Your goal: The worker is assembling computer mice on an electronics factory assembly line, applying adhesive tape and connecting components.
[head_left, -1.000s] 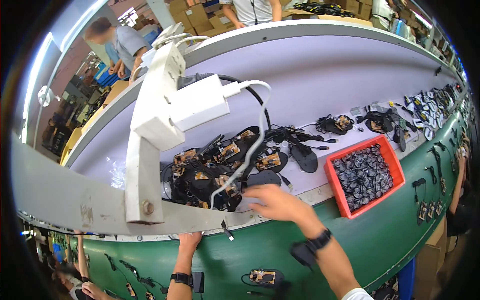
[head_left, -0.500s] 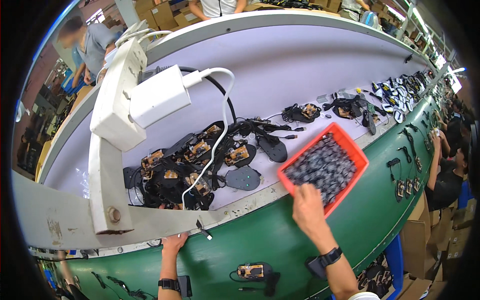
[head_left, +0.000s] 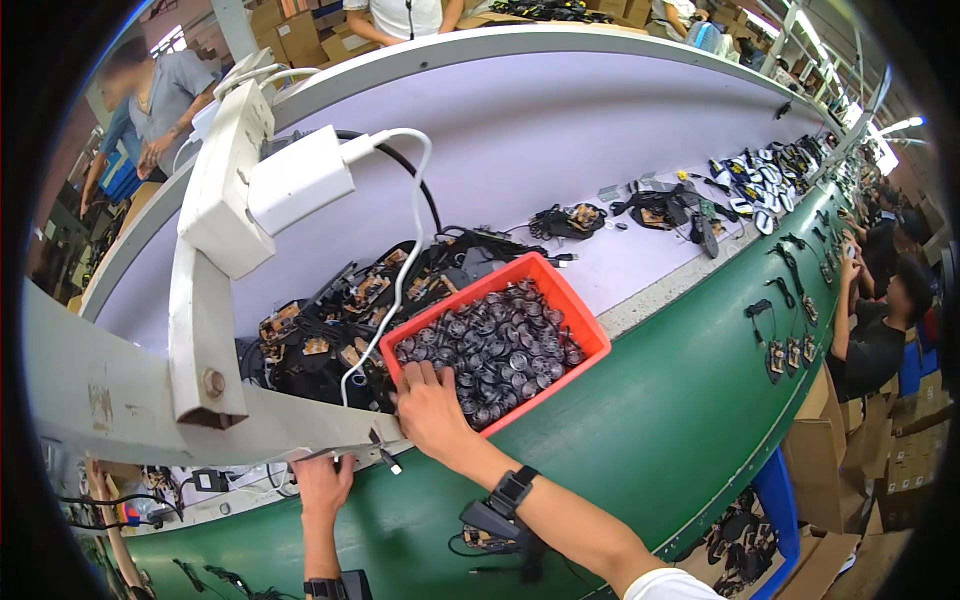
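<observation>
A red plastic bin [head_left: 590, 355] full of small round dark, glossy plastic pieces [head_left: 500, 350] straddles the bench ledge and the green belt. My right hand [head_left: 436, 412] is closed over the bin's near left rim, with its fingertips on the inner side by the pieces. My left hand [head_left: 322, 484] is at the bench edge under the white beam, thumb apart from the fingers. Its fingertips are partly hidden by the beam, and I see nothing held in it. Behind the bin lies a heap of black computer mouse parts with brown circuit boards and cables [head_left: 310, 340].
A white post with a charger [head_left: 300, 185] and hanging cable rises in front. The green belt [head_left: 660, 370] carries a corded circuit board [head_left: 490, 540] and several others at right [head_left: 790, 352]. A blue crate [head_left: 775, 500] stands below. Co-workers sit along the right [head_left: 880, 320].
The red bin has moved left with my right hand on its rim, now covering part of the mouse heap. My left hand has shifted slightly left, and the view has turned a little.
</observation>
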### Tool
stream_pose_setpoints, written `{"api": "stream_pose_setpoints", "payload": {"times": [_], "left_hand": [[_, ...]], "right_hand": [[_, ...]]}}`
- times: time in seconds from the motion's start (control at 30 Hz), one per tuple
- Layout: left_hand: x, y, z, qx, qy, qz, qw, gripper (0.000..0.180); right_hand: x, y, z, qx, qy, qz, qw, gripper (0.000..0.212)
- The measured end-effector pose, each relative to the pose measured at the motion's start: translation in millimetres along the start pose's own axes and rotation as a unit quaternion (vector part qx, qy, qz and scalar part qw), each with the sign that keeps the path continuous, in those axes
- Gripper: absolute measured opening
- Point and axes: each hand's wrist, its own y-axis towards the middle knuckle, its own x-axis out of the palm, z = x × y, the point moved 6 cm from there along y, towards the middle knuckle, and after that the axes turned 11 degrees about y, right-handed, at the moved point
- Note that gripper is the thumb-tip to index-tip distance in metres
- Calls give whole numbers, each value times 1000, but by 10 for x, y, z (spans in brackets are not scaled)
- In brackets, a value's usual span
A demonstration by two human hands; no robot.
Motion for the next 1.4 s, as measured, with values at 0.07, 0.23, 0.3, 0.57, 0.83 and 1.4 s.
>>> {"api": "stream_pose_setpoints", "payload": {"times": [0.07,0.23,0.3,0.57,0.83,1.4], "left_hand": [[-162,-139,-42,8,24,69,997,55],[-346,-837,-183,0,14,206,979,58],[-302,-1201,-132,13,-22,192,981,58],[-166,-3304,439,-53,-218,1,974,27],[503,-6469,655,-115,-132,-381,908,31],[1834,-6862,456,-514,-674,-277,452,52]], "right_hand": [[-99,9,81,5,89,0,996,27],[-925,-376,283,-106,161,181,964,33],[-1296,-723,530,5,39,233,972,45],[-1235,-1183,970,146,3,60,987,73],[-2209,-4066,358,419,324,-327,783,20],[-2071,-6821,-352,803,487,-36,341,74]]}}
